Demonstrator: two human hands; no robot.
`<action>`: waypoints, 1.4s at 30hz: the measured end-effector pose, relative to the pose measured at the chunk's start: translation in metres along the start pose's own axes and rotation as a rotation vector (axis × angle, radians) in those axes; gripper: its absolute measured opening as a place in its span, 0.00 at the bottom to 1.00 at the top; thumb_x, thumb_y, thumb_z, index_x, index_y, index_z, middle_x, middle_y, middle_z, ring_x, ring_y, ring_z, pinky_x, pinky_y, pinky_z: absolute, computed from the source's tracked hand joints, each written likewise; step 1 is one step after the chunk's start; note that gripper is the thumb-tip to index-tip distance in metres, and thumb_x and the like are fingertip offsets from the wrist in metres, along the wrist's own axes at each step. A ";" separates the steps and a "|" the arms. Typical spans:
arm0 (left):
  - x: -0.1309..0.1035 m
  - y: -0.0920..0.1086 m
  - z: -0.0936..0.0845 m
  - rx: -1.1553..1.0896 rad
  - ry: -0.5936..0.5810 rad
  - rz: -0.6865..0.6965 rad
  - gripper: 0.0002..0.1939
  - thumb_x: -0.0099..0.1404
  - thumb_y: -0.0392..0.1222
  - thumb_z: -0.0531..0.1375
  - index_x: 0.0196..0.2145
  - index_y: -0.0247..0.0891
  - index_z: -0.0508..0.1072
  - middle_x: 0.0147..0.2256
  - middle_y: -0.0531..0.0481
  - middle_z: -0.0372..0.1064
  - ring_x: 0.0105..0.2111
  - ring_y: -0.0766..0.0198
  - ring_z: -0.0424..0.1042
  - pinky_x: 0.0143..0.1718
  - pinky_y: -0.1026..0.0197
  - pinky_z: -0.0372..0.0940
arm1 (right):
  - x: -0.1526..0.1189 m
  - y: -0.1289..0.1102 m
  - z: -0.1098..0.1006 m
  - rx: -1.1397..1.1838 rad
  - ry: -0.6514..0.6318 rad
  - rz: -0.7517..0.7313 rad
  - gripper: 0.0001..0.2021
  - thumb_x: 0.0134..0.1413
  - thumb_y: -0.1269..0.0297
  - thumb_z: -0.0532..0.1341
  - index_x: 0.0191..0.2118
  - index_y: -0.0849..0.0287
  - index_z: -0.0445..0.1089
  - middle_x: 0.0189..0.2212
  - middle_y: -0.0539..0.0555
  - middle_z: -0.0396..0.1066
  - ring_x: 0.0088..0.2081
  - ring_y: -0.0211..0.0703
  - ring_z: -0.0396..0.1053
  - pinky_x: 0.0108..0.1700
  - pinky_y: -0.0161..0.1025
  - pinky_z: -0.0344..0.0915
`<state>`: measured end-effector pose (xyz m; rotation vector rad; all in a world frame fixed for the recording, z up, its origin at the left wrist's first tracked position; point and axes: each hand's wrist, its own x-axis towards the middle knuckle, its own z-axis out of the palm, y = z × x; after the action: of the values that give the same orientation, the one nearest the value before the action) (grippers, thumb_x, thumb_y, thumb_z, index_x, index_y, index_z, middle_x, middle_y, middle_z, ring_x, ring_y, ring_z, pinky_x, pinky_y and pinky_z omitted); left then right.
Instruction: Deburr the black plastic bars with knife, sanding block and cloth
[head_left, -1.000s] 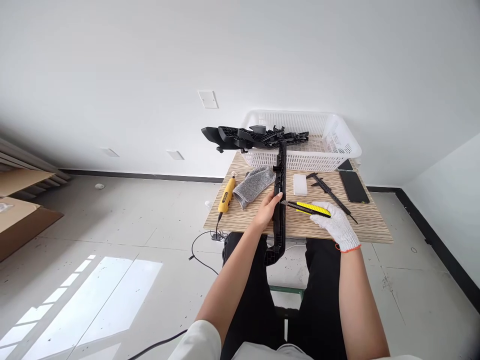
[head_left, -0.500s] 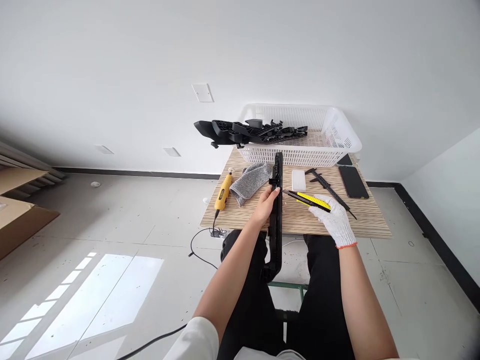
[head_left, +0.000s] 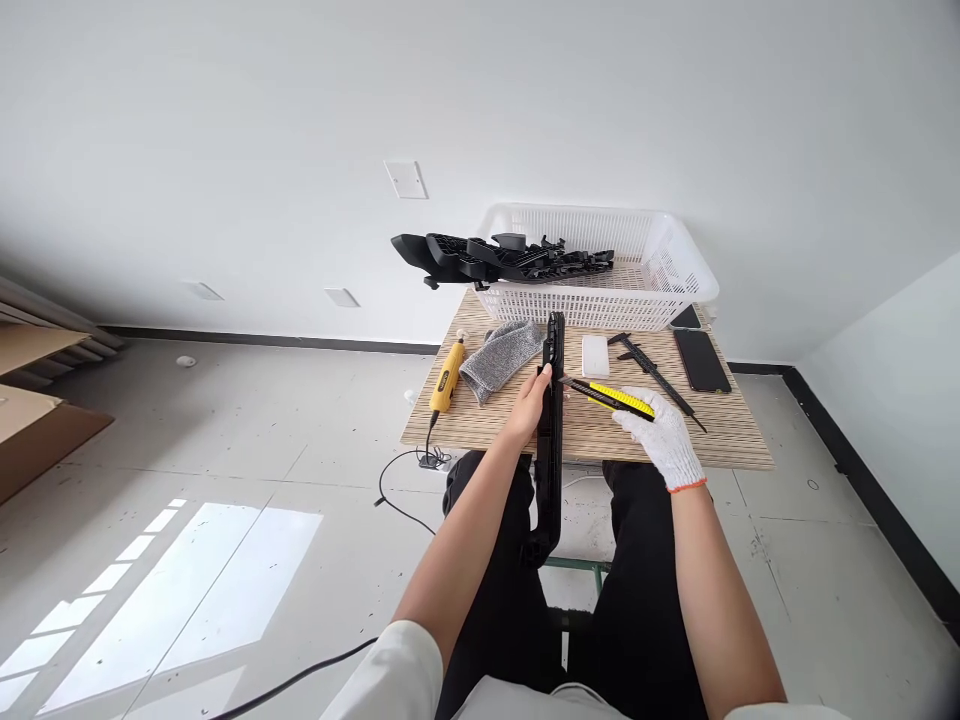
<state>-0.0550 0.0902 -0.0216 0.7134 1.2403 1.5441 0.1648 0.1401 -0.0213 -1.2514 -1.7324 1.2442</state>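
Note:
My bare left hand point(head_left: 531, 400) is closed around a long black plastic part point(head_left: 551, 450), which stretches from the tabletop down over the table's front edge between my knees. In a white knitted glove, my right hand point(head_left: 660, 430) grips a yellow and black utility knife point(head_left: 611, 397). The knife points left, with its blade end at the right edge of the plastic part; whether it touches is too small to tell. A grey cloth point(head_left: 501, 362) lies folded just left of the part's upper end.
A white plastic basket point(head_left: 600, 305) with several black plastic parts point(head_left: 502, 262) stands at the table's back. On the left lies a corded yellow rotary tool point(head_left: 448, 377). A white block point(head_left: 595, 356), a black caliper point(head_left: 652, 375) and a phone point(head_left: 702, 361) lie on the right.
The black part has turned a little in my left hand, which has shifted slightly. The knife still sits at its right edge, with a bit more of the blade end showing.

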 end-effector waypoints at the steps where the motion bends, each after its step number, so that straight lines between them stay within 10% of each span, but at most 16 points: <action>1: 0.001 0.000 0.000 0.004 0.007 0.006 0.29 0.58 0.67 0.63 0.38 0.35 0.75 0.29 0.49 0.72 0.27 0.66 0.70 0.27 0.65 0.65 | 0.000 -0.001 0.000 0.009 -0.020 0.008 0.26 0.45 0.53 0.70 0.52 0.55 0.74 0.42 0.55 0.77 0.34 0.42 0.73 0.32 0.38 0.72; 20: 0.003 -0.001 0.016 0.195 -0.158 0.227 0.20 0.60 0.52 0.66 0.45 0.39 0.69 0.35 0.51 0.68 0.29 0.68 0.69 0.33 0.64 0.68 | 0.007 -0.009 0.005 0.202 0.133 0.064 0.28 0.45 0.54 0.71 0.53 0.57 0.73 0.42 0.55 0.75 0.37 0.43 0.74 0.36 0.40 0.77; 26: -0.001 0.000 0.014 0.175 -0.240 0.103 0.24 0.58 0.53 0.67 0.46 0.40 0.65 0.34 0.50 0.68 0.24 0.64 0.72 0.27 0.61 0.69 | 0.010 -0.006 0.003 0.258 0.178 0.068 0.27 0.46 0.55 0.70 0.53 0.56 0.72 0.44 0.55 0.75 0.39 0.43 0.74 0.38 0.41 0.77; 31: 0.000 -0.001 0.014 0.216 -0.162 0.284 0.41 0.61 0.50 0.66 0.65 0.49 0.50 0.47 0.45 0.68 0.29 0.65 0.73 0.37 0.57 0.71 | 0.011 -0.004 0.000 0.252 0.087 0.092 0.28 0.43 0.56 0.72 0.52 0.57 0.73 0.41 0.55 0.75 0.35 0.41 0.73 0.36 0.41 0.76; 36: 0.002 0.002 0.008 0.612 -0.093 0.501 0.12 0.67 0.46 0.59 0.46 0.42 0.75 0.45 0.44 0.71 0.48 0.54 0.70 0.55 0.54 0.62 | 0.011 -0.002 -0.001 0.377 0.171 0.059 0.26 0.46 0.58 0.69 0.53 0.55 0.71 0.35 0.51 0.73 0.30 0.36 0.68 0.34 0.39 0.75; 42: 0.003 0.001 0.008 0.430 -0.113 0.414 0.36 0.65 0.40 0.60 0.68 0.45 0.55 0.54 0.43 0.70 0.55 0.54 0.70 0.57 0.55 0.61 | 0.008 -0.006 -0.001 0.351 0.133 0.098 0.26 0.44 0.59 0.71 0.52 0.56 0.72 0.32 0.51 0.72 0.31 0.37 0.69 0.32 0.37 0.73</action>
<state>-0.0488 0.0961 -0.0187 1.3894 1.4154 1.5442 0.1609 0.1476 -0.0152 -1.1886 -1.3042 1.4150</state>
